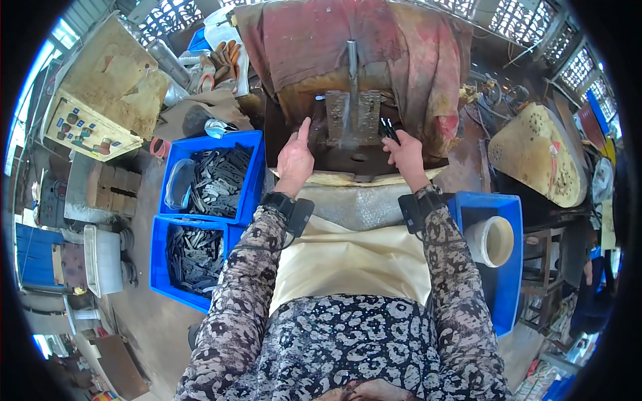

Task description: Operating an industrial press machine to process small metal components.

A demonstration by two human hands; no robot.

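Upright metal post (352, 73) stands between the hands; blue bins (254, 175) left. Right hand (406, 155) closed around black pronged tool (388, 129), near dark tray's (328, 158) right edge. Left hand (296, 158), fingers extended, near its left edge.

**Head cam: single fisheye, steep look-down**

Worn on the head, left one of a side-by-side pair. Upright, unmirrored; picture left = wearer's left. Faces down and forward: patterned top (354, 341) fills near edge, cloth-draped machine (321, 50) sits far middle, lattice wall (521, 21) at far rim. Very close to the torso; sleeves (244, 287) run in large from the near edge. Left fingers (305, 128) and right fingers (394, 146) farther off, smaller, just far of centre. Very wide field: takes in blue bins (250, 175) left, blue tub (498, 301) right. Edges bend toward rim; corners black.
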